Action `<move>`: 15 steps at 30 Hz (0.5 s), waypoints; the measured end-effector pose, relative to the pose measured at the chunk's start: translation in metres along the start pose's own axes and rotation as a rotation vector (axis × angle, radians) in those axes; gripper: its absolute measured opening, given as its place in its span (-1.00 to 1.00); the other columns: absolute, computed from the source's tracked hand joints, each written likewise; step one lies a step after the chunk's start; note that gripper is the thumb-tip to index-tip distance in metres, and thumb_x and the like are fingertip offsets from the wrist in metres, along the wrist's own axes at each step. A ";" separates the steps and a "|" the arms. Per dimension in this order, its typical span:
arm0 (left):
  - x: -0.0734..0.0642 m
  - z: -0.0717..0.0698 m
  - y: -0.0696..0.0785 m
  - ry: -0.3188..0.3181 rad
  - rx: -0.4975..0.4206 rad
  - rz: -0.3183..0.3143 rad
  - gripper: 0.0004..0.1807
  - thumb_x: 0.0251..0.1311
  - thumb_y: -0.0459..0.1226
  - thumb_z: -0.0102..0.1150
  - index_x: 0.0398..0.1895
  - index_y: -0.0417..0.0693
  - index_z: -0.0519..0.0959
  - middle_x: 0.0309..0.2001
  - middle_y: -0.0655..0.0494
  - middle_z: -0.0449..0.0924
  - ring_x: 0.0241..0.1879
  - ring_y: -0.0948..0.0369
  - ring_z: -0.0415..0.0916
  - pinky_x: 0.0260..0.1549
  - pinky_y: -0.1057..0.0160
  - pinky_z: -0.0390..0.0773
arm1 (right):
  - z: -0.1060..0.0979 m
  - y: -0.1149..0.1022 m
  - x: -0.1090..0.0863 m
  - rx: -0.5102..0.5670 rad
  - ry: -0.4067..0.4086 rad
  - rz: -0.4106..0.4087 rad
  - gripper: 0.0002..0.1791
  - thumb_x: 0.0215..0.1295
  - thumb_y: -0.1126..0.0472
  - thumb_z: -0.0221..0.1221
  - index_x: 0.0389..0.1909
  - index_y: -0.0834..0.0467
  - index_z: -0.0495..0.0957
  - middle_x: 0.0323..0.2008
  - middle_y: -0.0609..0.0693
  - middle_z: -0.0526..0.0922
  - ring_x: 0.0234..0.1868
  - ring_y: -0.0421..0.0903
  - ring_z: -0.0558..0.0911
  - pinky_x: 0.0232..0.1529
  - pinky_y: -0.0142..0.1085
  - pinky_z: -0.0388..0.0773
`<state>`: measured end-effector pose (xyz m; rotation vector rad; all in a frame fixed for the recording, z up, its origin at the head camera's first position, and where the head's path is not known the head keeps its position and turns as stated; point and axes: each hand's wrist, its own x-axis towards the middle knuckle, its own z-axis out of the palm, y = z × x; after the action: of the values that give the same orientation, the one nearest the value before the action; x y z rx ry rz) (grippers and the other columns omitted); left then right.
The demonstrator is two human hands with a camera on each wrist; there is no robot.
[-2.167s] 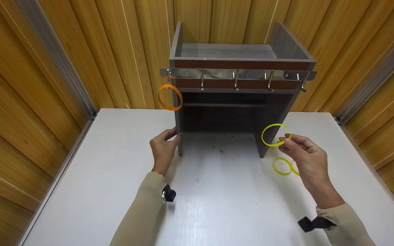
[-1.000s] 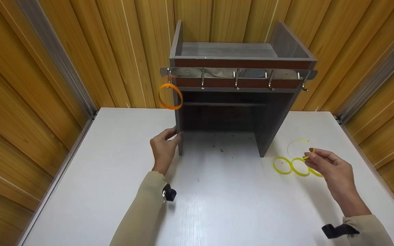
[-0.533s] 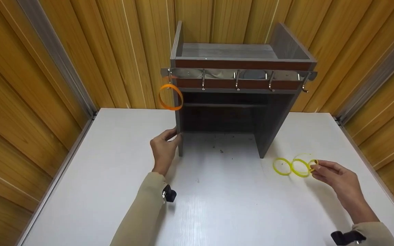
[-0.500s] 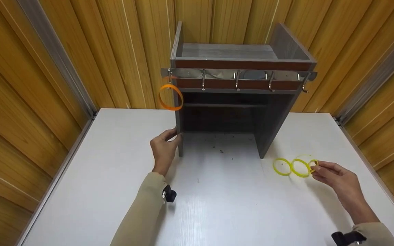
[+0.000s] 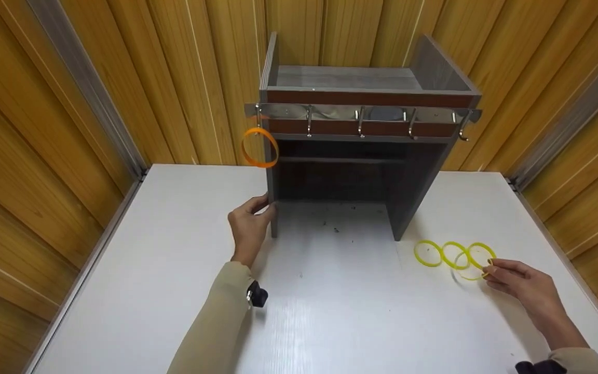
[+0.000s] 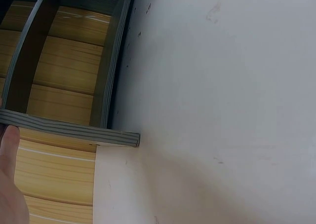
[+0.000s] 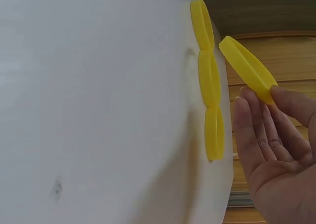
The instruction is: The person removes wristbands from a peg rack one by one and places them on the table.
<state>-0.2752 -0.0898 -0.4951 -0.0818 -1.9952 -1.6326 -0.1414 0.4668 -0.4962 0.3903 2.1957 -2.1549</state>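
Observation:
In the head view my left hand grips the front edge of the grey shelf unit's left side panel, thumb on the near face. My right hand pinches a yellow ring between thumb and fingers, tilted and held above the table. Close beside it, three more yellow rings lie in a touching row on the white tabletop. An orange ring hangs from the leftmost hook of the metal hook rail across the unit's front. The rail's other hooks carry nothing.
The grey shelf unit stands at the back of the white table. Wood-look panels wall in the back and both sides. Small dark specks lie on the table under the unit.
My right hand has moved right and down toward me with the yellow ring, from beside the unit to over the row of rings. My left hand stays in place.

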 end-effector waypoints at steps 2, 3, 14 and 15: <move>0.000 0.000 0.000 -0.001 0.000 -0.004 -0.78 0.16 -0.49 0.49 -0.11 -0.22 0.83 -0.16 -0.03 0.83 -0.08 0.04 0.80 -0.16 0.23 0.77 | -0.004 0.002 -0.001 -0.020 0.008 0.001 -0.84 0.46 0.33 0.34 -0.03 0.11 0.79 -0.17 -0.09 0.83 -0.17 -0.14 0.83 -0.04 -0.33 0.73; 0.000 0.000 0.000 -0.001 0.001 -0.005 -0.78 0.16 -0.49 0.49 -0.11 -0.22 0.83 -0.16 -0.03 0.83 -0.08 0.04 0.80 -0.16 0.23 0.77 | -0.005 0.003 -0.001 -0.032 0.010 0.001 -0.84 0.45 0.32 0.35 -0.02 0.11 0.79 -0.17 -0.09 0.83 -0.17 -0.14 0.82 -0.04 -0.33 0.73; 0.000 0.000 -0.001 0.002 -0.009 0.002 -0.78 0.16 -0.50 0.49 -0.11 -0.23 0.82 -0.17 -0.03 0.83 -0.09 0.05 0.80 -0.11 0.07 0.78 | -0.027 0.011 -0.009 -0.055 0.016 0.009 -0.82 0.46 0.31 0.34 0.00 0.12 0.80 -0.16 -0.10 0.84 -0.17 -0.15 0.82 -0.04 -0.36 0.72; -0.001 0.000 -0.001 0.001 -0.005 0.002 -0.78 0.16 -0.49 0.50 -0.11 -0.22 0.82 -0.17 -0.02 0.83 -0.09 0.05 0.80 -0.11 0.05 0.78 | -0.029 0.012 -0.010 -0.050 0.011 0.008 -0.82 0.47 0.33 0.33 0.00 0.12 0.80 -0.16 -0.08 0.84 -0.17 -0.14 0.83 -0.04 -0.35 0.72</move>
<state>-0.2746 -0.0895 -0.4965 -0.0849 -1.9901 -1.6359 -0.1247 0.4941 -0.5053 0.4090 2.2448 -2.0950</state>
